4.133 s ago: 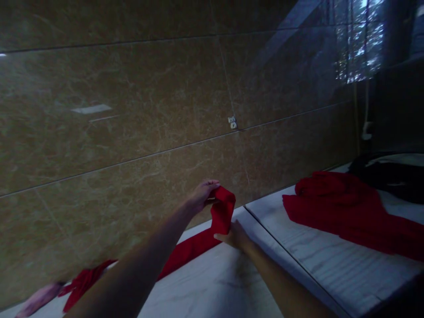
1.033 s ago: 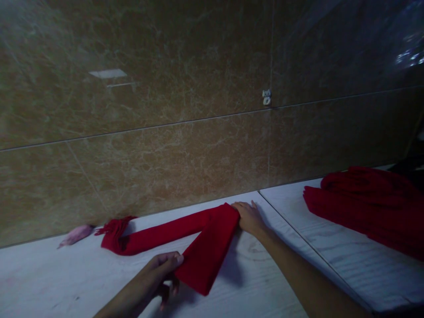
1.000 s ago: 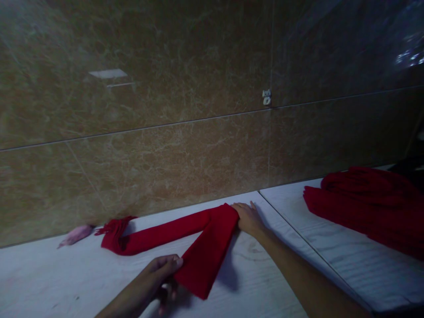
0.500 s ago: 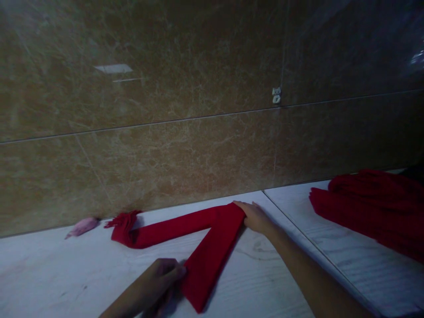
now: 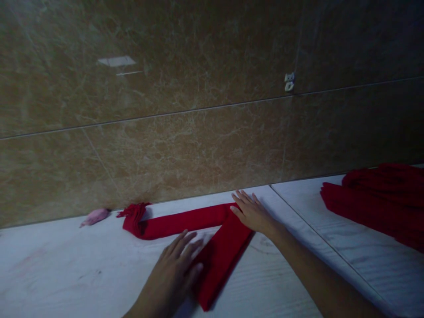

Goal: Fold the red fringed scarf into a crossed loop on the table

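Note:
A red fringed scarf (image 5: 188, 221) lies on the white wood-grain table, bent back on itself so that it forms a sharp V. Its fringe bunches at the far left against the wall, and the near arm of the V points toward me. My right hand (image 5: 251, 213) rests spread over the fold at the top, palm down, touching the cloth. Beside the near arm, my left hand (image 5: 174, 269) has its fingers apart, with the thumb over the scarf's left edge. Whether that hand presses on the cloth or hovers cannot be told.
More red cloth (image 5: 374, 205) is heaped on the right side of the table (image 5: 66, 269), beyond a seam. A small pink item (image 5: 96, 217) lies by the wall at left. The brown marbled wall (image 5: 192, 145) rises along the table's back edge, with a small white fixture (image 5: 289, 82).
My left hand has released its pinch on the scarf's near edge and opened, moving up a little. My right hand has shifted from gripping the fold's edge to lying flat over it.

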Motion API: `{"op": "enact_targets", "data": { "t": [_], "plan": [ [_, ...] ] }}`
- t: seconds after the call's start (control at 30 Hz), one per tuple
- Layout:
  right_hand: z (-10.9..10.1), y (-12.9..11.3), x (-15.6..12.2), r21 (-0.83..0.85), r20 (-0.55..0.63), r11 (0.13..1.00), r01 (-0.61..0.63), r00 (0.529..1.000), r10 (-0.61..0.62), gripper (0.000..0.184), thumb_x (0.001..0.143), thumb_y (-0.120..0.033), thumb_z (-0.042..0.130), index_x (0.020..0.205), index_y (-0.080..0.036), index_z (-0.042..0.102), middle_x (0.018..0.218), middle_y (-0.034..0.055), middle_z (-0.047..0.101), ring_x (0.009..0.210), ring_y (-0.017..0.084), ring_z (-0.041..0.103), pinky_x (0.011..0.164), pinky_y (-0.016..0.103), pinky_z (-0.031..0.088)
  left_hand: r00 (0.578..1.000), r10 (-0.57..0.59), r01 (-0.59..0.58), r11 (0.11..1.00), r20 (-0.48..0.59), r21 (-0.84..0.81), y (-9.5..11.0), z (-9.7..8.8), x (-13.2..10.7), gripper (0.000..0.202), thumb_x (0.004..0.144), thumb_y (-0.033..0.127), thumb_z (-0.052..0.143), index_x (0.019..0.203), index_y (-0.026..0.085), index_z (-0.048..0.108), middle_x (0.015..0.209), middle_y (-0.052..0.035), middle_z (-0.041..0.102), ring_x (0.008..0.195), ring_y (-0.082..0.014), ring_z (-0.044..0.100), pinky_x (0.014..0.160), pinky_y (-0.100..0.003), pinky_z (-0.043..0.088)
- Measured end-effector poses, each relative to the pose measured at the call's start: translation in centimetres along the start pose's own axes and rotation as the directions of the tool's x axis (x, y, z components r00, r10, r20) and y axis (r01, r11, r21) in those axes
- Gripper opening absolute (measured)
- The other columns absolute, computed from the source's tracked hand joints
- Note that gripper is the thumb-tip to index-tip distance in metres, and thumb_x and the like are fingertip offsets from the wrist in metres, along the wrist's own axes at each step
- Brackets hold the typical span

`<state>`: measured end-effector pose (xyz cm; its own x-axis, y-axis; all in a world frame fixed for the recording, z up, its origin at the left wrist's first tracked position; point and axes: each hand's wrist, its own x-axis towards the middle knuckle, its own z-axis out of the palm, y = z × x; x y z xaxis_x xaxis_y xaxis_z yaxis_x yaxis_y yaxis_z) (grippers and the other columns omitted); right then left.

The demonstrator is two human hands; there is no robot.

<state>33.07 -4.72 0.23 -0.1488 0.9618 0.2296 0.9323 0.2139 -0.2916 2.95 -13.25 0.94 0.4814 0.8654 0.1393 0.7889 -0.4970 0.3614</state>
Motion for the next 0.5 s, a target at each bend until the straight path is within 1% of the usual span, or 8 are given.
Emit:
{"op": "enact_targets", "data": {
  "t": [0.03, 0.07, 0.13, 0.17, 0.23, 0.37, 0.5],
  "plan": [
    [0.3, -0.3, -0.1, -0.022, 0.041, 1.000, -0.008, 0.999, 0.009, 0.062, 0.106, -0.045, 0.036, 0.159, -0.014, 0.039, 0.169, 0.0146, 0.028, 0.158, 0.028, 0.021, 0.127, 0.056, 0.014, 0.994, 0.094, -0.093, 0.996, 0.055, -0.011, 0.2, 0.5, -0.3, 0.056, 0.099, 0.046, 0.050, 0.153, 0.034, 0.051, 0.165, -0.0052, 0.040, 0.154, -0.0378, 0.031, 0.125, -0.058, 0.026],
    [0.5, -0.4, -0.2, -0.035, 0.074, 0.999, -0.017, 0.997, 0.019, 0.062, 0.106, -0.045, 0.035, 0.159, -0.013, 0.040, 0.168, 0.0149, 0.028, 0.158, 0.029, 0.022, 0.127, 0.055, 0.016, 0.980, 0.154, -0.151, 0.988, 0.127, -0.031, 0.4, 1.0, -0.6, 0.060, 0.099, 0.049, 0.050, 0.157, 0.037, 0.043, 0.169, -0.0026, 0.031, 0.157, -0.0386, 0.023, 0.126, -0.062, 0.018],
    [0.7, -0.4, -0.3, -0.046, 0.109, 0.999, -0.024, 0.994, 0.029, 0.061, 0.107, -0.046, 0.034, 0.158, -0.013, 0.042, 0.168, 0.0147, 0.030, 0.157, 0.029, 0.024, 0.127, 0.054, 0.019, 0.950, 0.196, -0.184, 0.980, 0.243, -0.070, 0.8, 1.7, -1.1, 0.063, 0.102, 0.053, 0.047, 0.161, 0.040, 0.031, 0.170, -0.0007, 0.023, 0.158, -0.0388, 0.017, 0.126, -0.068, 0.010],
    [0.7, -0.3, -0.3, -0.050, 0.112, 0.999, -0.020, 0.993, 0.025, 0.061, 0.107, -0.046, 0.033, 0.158, -0.014, 0.042, 0.168, 0.0143, 0.031, 0.157, 0.029, 0.025, 0.126, 0.053, 0.020, 0.943, 0.194, -0.179, 0.981, 0.271, -0.078, 0.9, 1.9, -1.3, 0.063, 0.103, 0.054, 0.046, 0.162, 0.040, 0.028, 0.170, -0.0008, 0.022, 0.158, -0.0387, 0.016, 0.125, -0.069, 0.008],
    [0.8, -0.2, -0.3, -0.062, 0.103, 0.998, -0.012, 0.994, 0.019, 0.061, 0.107, -0.046, 0.033, 0.158, -0.014, 0.043, 0.167, 0.0137, 0.032, 0.157, 0.029, 0.026, 0.126, 0.054, 0.021, 0.945, 0.180, -0.165, 0.983, 0.273, -0.076, 1.1, 2.0, -1.5, 0.065, 0.103, 0.056, 0.046, 0.162, 0.040, 0.026, 0.170, -0.0016, 0.020, 0.158, -0.0390, 0.014, 0.125, -0.070, 0.007],
    [1.0, -0.2, -0.1, -0.075, 0.075, 0.997, -0.021, 0.997, 0.026, 0.059, 0.106, -0.044, 0.036, 0.156, -0.014, 0.046, 0.165, 0.0137, 0.036, 0.155, 0.030, 0.029, 0.125, 0.056, 0.024, 0.950, 0.192, -0.182, 0.981, 0.244, -0.062, 1.5, 1.5, -1.7, 0.072, 0.099, 0.061, 0.053, 0.162, 0.038, 0.028, 0.170, -0.0035, 0.017, 0.158, -0.0400, 0.011, 0.125, -0.070, 0.009],
    [0.9, -0.4, -0.2, -0.077, 0.084, 0.997, -0.009, 0.996, 0.016, 0.060, 0.105, -0.043, 0.034, 0.156, -0.012, 0.045, 0.165, 0.0147, 0.037, 0.155, 0.032, 0.030, 0.124, 0.058, 0.024, 0.948, 0.147, -0.150, 0.989, 0.281, -0.010, 2.3, 0.9, -1.9, 0.072, 0.101, 0.067, 0.042, 0.163, 0.036, 0.028, 0.171, -0.0034, 0.016, 0.159, -0.0361, 0.010, 0.127, -0.067, 0.008]
  ]
}}
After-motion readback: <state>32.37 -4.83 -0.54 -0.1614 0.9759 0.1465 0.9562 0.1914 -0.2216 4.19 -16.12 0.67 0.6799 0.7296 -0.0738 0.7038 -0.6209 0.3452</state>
